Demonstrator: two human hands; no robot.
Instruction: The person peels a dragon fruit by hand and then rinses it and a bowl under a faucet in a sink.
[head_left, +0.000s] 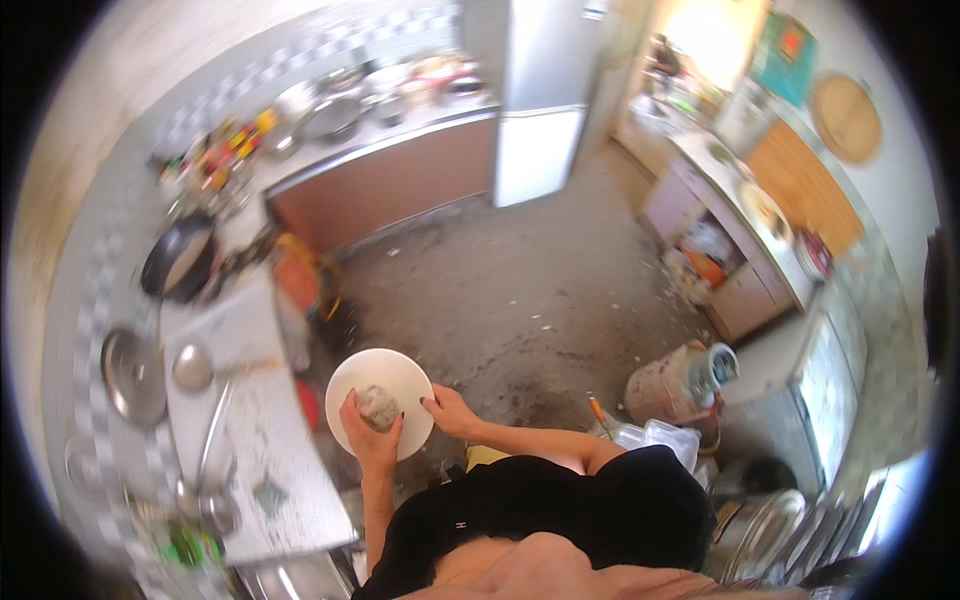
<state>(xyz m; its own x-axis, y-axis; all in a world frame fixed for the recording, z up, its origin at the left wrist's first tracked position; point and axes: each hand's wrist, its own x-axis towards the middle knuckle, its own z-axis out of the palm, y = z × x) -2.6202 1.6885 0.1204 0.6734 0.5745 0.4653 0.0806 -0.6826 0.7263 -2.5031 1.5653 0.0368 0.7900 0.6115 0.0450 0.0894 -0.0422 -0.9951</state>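
Note:
A white bowl (411, 379) is held out over the floor, close to the end of the white counter. My right hand (450, 411) grips its right rim, with the thumb over the edge. Inside the bowl, my left hand (369, 431) has its fingers curled around a rounded, greyish-green, speckled lump (377, 405); whether it is dough or some other food I cannot tell. The palm side of my left hand and the underside of the bowl are hidden.
On the left, the white counter (285, 465) bears a ladle (193, 367); a wok (180, 259) and a metal lid (135, 377) are beyond. A fridge (541, 112) stands ahead. At right are a bucket-like container (664, 382) and cabinets (750, 296). Scraps dot the floor.

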